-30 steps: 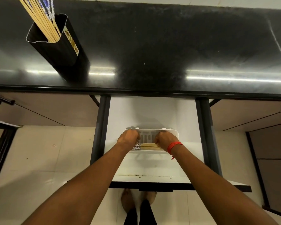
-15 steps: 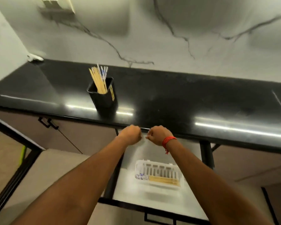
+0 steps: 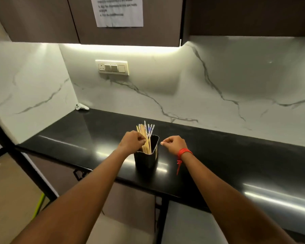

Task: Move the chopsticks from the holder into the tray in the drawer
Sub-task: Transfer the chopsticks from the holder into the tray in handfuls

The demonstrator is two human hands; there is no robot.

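A black holder (image 3: 147, 160) stands near the front edge of the black countertop (image 3: 227, 155). A bundle of wooden chopsticks (image 3: 146, 136), some with blue-and-white patterned tops, sticks up out of it. My left hand (image 3: 132, 142) is at the left side of the bundle, its fingers curled onto some of the chopsticks above the holder's rim. My right hand (image 3: 174, 144), with a red thread on the wrist, hovers just right of the holder with fingers pinched together and nothing in them. The open drawer (image 3: 183, 224) shows below the counter edge. The tray is out of sight.
A marble backsplash rises behind the counter, with a switch panel (image 3: 113, 67) on it. A small white object (image 3: 81, 107) lies in the back left corner. Dark upper cabinets hang overhead, one carrying a paper sheet (image 3: 119, 11). A cabinet handle (image 3: 77, 173) is under the counter at left.
Both hands left the tray in the drawer and rose to the holder on the counter. My view tilted up from the drawer to the counter and wall.
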